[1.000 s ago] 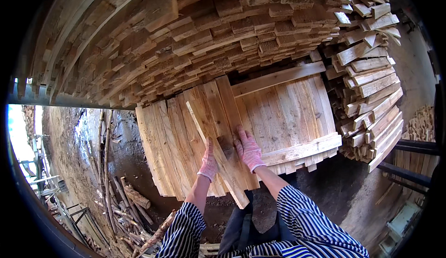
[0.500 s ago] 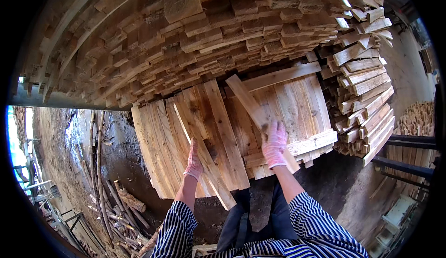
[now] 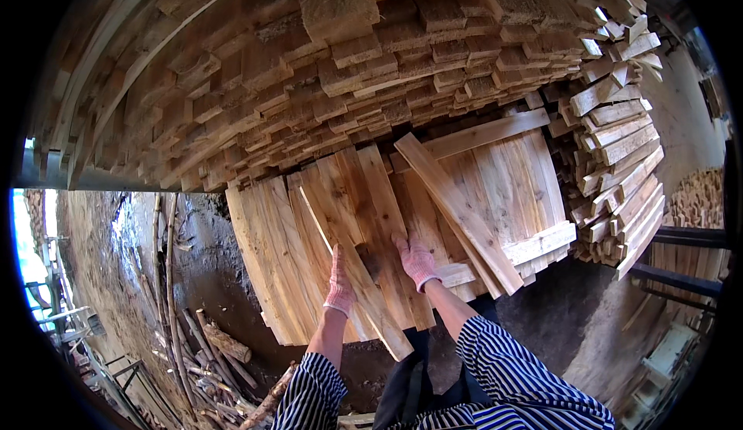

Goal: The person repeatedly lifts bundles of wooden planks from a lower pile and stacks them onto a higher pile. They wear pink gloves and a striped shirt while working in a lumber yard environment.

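Both my hands wear pinkish knit gloves. Stretched fingers of my left hand (image 3: 338, 284) rest along the left edge of a loose wooden plank (image 3: 352, 275), which lies slantwise over a layer of side-by-side boards (image 3: 267, 252). My right hand (image 3: 419, 260) is open, its fingertips on the right edge of a long board (image 3: 385, 209) in the middle of that layer. Farther right, another loose plank (image 3: 464, 213) lies diagonally over the boards, out of my hands, partly covering a narrower strip beneath it.
A high stack of rough-cut boards (image 3: 348, 70) rises along the far side. Piled plank ends (image 3: 619, 151) stand at the right. Crosswise battens, one far (image 3: 491, 132) and one near (image 3: 542, 244), lie on the right-hand boards. Logs and poles (image 3: 220, 345) lie on the ground at left.
My right hand has let go of the diagonal plank, now lying on the right-hand boards, and moved left to the middle board. My left hand stays at its plank's edge.
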`<state>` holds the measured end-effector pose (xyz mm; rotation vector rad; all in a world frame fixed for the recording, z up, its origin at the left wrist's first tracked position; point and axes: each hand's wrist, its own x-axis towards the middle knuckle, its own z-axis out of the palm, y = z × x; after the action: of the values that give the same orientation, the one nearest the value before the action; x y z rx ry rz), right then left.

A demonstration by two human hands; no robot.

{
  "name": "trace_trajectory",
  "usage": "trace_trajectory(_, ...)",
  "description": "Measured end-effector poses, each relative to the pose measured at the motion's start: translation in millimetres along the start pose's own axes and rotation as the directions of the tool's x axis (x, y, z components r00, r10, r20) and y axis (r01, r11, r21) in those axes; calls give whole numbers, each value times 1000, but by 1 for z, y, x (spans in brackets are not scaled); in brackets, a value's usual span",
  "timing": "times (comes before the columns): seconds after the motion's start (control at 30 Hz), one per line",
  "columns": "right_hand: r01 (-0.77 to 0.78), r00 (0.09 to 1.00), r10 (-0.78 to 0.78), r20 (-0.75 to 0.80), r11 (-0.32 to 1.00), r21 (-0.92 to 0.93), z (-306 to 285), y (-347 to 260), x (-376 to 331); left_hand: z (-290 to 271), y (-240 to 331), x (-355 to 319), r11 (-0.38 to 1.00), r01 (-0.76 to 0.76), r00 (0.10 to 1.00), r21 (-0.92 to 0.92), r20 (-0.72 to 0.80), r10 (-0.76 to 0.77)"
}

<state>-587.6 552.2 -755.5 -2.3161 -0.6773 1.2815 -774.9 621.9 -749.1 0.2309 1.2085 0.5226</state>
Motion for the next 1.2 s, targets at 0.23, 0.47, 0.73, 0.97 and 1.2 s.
trace_trajectory(0.23, 403, 895, -415, -164, 910, -99, -18, -4, 31, -32, -6, 7, 984, 57, 985, -172, 173, -26)
trace_trajectory(0.47, -128, 975, 69, -210, 951, -282, -117, 20, 61, -12, -5, -2, 997, 51, 997, -65, 52, -48)
trace_trajectory(0.73, -107, 975, 79, -206, 986, -131, 10, -50, 23, -32, 19, -6, 998, 55, 998, -30, 33, -54)
trace_trajectory(0.97, 368, 870, -424, -251, 898, -242, -41, -36, -44, 22, 11, -12, 915, -255, 894, 313, 437, 100)
trace_trajectory(1.2, 416, 909, -416, -17, 909, 18, -114, 28, -52, 101, -48, -9, 404, -413, 907, 817, 325, 270)
